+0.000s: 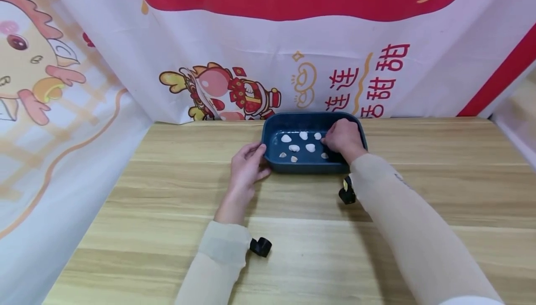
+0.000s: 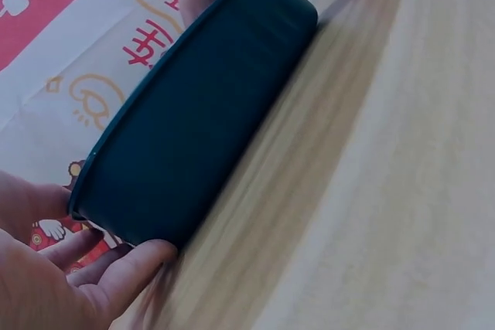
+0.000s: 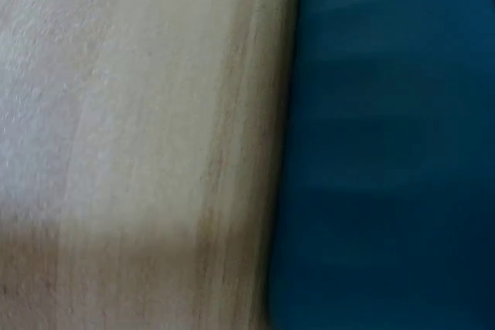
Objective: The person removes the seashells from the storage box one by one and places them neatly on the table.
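Observation:
A dark blue rectangular basin point(image 1: 310, 168) stands at the table's far edge. Several small white and beige pieces, shell-like in shape, lie spread over its floor, among them a white piece point(image 1: 286, 138) and a smaller beige one point(image 1: 294, 159). My left hand point(image 1: 247, 165) holds the basin's left front corner, fingers at the rim and thumb point(image 2: 143, 264) low against the outer wall. Inside the basin's right part is my right hand point(image 1: 345, 137), its fingers bent downward beside the white pieces. Whether its fingertips pinch a piece is hidden. The right wrist view shows only the basin's outer wall and wood.
The wooden table point(image 1: 293, 249) extends toward me and to both sides of the basin. A white and red printed cloth point(image 1: 251, 40) hangs right behind the basin, and another printed cloth point(image 1: 83, 156) hangs at left. Black wrist mounts point(image 1: 261, 247) are on both sleeves.

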{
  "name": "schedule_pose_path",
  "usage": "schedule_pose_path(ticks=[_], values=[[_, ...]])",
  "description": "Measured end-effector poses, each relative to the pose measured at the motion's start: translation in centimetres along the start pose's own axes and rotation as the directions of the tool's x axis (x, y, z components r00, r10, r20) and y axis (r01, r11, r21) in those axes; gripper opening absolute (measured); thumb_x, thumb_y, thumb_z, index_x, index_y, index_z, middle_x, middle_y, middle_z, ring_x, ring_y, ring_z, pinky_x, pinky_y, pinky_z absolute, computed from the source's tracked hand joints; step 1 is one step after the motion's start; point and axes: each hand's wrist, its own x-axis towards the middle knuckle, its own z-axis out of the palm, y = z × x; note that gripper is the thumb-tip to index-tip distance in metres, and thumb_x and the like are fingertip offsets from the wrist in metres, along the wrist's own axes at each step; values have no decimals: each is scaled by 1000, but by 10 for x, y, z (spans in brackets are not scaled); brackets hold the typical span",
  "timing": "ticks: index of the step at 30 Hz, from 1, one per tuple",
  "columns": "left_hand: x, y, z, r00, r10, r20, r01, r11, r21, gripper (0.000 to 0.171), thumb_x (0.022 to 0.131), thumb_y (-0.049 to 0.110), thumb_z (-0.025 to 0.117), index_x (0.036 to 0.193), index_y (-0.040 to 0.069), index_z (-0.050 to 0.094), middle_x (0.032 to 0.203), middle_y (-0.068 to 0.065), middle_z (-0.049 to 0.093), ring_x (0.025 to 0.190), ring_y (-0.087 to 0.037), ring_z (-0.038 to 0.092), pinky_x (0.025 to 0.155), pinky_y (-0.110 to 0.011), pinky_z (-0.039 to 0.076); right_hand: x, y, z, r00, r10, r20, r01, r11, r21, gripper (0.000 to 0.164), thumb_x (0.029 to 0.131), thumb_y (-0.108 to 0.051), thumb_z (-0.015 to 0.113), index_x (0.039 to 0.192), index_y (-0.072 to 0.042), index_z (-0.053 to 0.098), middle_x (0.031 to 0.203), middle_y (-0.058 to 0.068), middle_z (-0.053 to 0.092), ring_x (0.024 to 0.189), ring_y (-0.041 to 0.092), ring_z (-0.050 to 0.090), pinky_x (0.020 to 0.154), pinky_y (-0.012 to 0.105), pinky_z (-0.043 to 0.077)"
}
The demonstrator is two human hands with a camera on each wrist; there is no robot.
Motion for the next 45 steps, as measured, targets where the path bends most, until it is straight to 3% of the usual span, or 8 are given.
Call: schedule_pose_path(ticks=[8, 15, 23, 32, 40, 45], values=[[3, 0, -2, 1000, 15, 22, -14, 1000, -9, 45, 107, 27, 69, 151, 33, 63, 155, 0, 64, 127, -27, 71, 100, -55, 64, -1, -1, -1, 1000, -6, -17, 6, 1000, -11, 19, 102, -21, 74, 107, -3, 76, 117, 18, 75, 104, 31, 68, 99, 47, 60], [4, 2, -6, 999, -4, 36, 4, 1000, -4, 34, 106, 30, 70, 136, 45, 72, 156, 5, 63, 127, -25, 71, 99, -54, 64, -1, -2, -1, 1000, -3, -18, 3, 1000, 4, 19, 102, -20, 75, 107, -3, 76, 116, 18, 76, 105, 31, 68, 100, 48, 60], [5, 0, -8, 998, -5, 58, 5, 1000, -9, 32, 106, 29, 71, 135, 44, 73, 155, 6, 64, 125, -25, 72, 98, -54, 65, 2, 0, 1, 999, 28, 19, -28, 1000, 1, 21, 104, -22, 73, 108, -1, 74, 115, 19, 75, 103, 33, 68, 105, 50, 59], [5, -3, -7, 998, -1, 63, 1, 1000, -13, 32, 106, 28, 71, 134, 43, 74, 151, 5, 67, 124, -25, 73, 98, -53, 65, 3, 0, 0, 998, 53, 39, -51, 998, -32, 33, 103, -23, 73, 121, 3, 68, 123, 23, 68, 107, 36, 64, 107, 53, 58], [5, -2, -8, 998, 3, 55, -3, 1000, -14, 32, 106, 28, 71, 135, 43, 73, 152, 4, 66, 126, -25, 72, 98, -54, 64, 0, -2, -1, 1000, 3, 14, -2, 997, -72, 19, 101, -21, 74, 98, -2, 74, 109, 19, 74, 101, 35, 65, 101, 49, 58], [4, -1, -7, 999, 6, 51, -6, 1000, -17, 32, 106, 28, 70, 134, 44, 73, 154, 3, 65, 129, -25, 71, 99, -55, 64, -3, 0, -3, 999, -48, 0, 48, 997, -60, 18, 100, -18, 74, 93, -2, 78, 102, 17, 78, 96, 32, 67, 99, 48, 60]])
